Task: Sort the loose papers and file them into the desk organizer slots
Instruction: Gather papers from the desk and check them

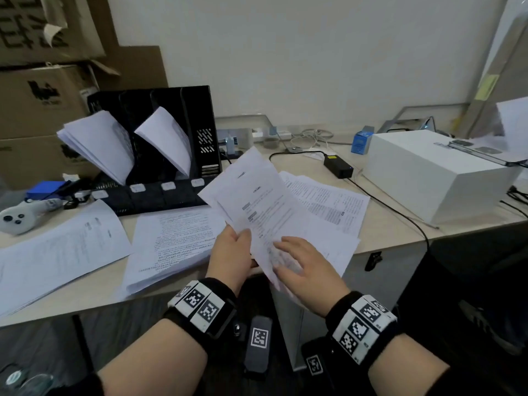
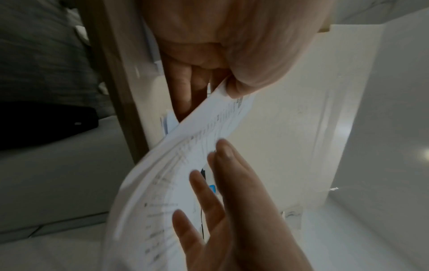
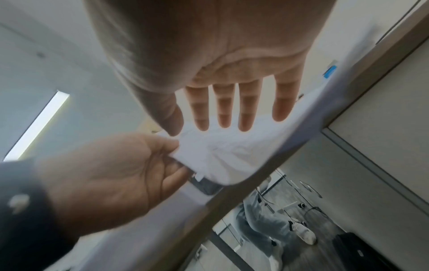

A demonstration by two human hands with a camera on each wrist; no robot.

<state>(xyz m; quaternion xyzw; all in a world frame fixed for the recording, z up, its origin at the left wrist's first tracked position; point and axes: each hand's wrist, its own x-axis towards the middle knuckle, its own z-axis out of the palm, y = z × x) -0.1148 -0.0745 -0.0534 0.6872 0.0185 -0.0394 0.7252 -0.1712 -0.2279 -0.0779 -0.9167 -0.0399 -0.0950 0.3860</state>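
My left hand (image 1: 243,238) pinches the lower corner of a few printed sheets (image 1: 257,201), lifted and tilted over the desk's front edge. In the left wrist view the left hand (image 2: 216,88) has its thumb on top and its fingers beneath the sheets (image 2: 185,155). My right hand (image 1: 285,255) lies flat on them with straight, spread fingers; the right wrist view shows the right hand (image 3: 209,126) open over the sheets (image 3: 220,155). A black desk organizer (image 1: 200,115) stands at the back left with papers leaning in two slots. Loose stacks lie at left (image 1: 57,247), middle (image 1: 171,241) and right (image 1: 328,201).
A white box (image 1: 434,172) sits on the desk at right. A black power adapter (image 1: 338,165) trails a cable across the desk to its front edge. A small blue box (image 1: 361,141) stands behind it. A white controller (image 1: 20,215) lies far left, with cardboard boxes (image 1: 43,95) behind.
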